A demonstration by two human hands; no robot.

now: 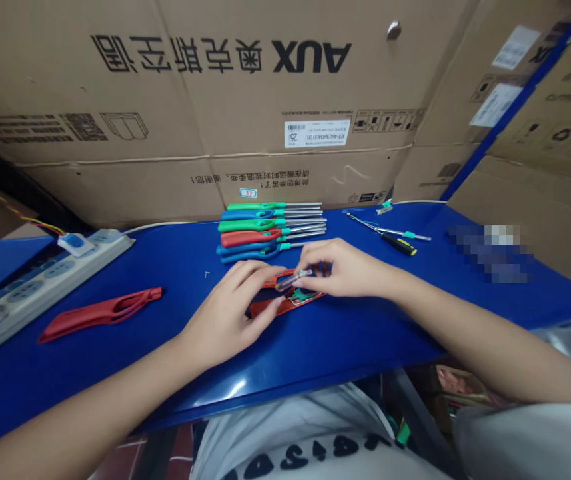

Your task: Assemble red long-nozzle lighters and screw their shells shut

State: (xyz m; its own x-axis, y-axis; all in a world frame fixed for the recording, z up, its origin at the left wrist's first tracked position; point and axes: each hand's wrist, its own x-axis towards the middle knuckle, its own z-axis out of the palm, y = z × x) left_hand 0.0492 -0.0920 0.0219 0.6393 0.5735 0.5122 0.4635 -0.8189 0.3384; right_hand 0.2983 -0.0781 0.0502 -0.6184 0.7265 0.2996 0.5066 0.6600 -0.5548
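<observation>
Blue worktop (345,340), one. On it, in front of you, lay one orange casing (264,309), opened up. Your left grip (235,310), one, curved loosely around its left end, holding it; your right grip (332,267), one, pinched one small clear part (285,283) just above it. To the left lay one red casing (95,320). Beyond were long lighters (250,237): two green, one red, at least two blue; right of them, one screwdriver (399,244). One AUX carton (245,93) stood behind.

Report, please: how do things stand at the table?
Left hand holding open red casing. Right hand pinching small see-through part over it. Screwdriver lying apart.
</observation>
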